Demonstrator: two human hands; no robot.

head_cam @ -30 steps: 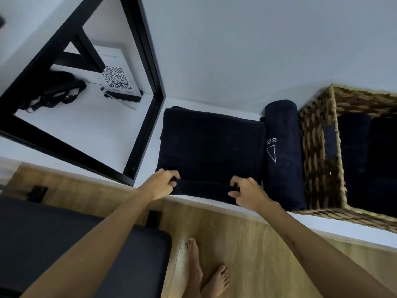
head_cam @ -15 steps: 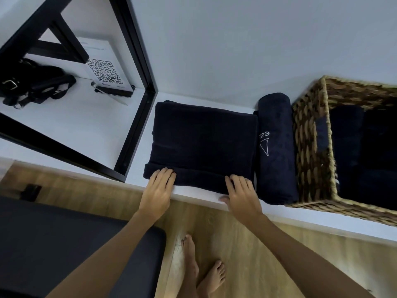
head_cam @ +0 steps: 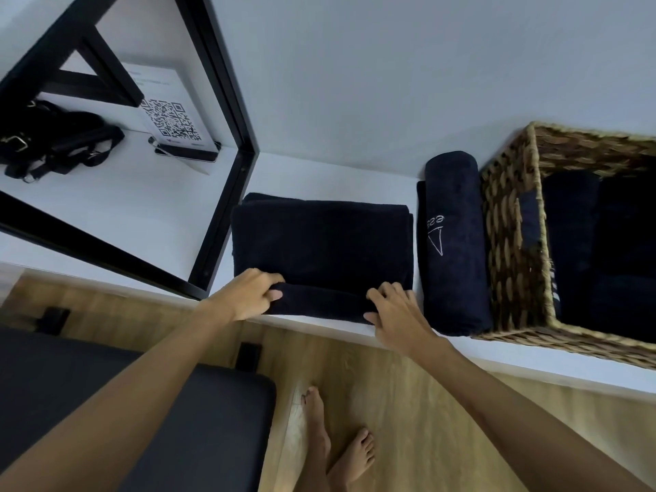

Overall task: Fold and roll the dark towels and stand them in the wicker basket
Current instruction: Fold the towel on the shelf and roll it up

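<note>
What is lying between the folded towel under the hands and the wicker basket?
In the head view, one rolled towel with pale stitching lies on the white shelf between the folded towel and the wicker basket.

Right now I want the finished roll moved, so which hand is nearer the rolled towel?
Right. The right hand grips the folded towel just beside the rolled towel; the left hand grips its far end.

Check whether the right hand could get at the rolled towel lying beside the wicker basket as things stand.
Probably yes. The rolled towel lies just right of the right hand with nothing between them, but that hand now grips the folded towel and would need to let go first.
</note>
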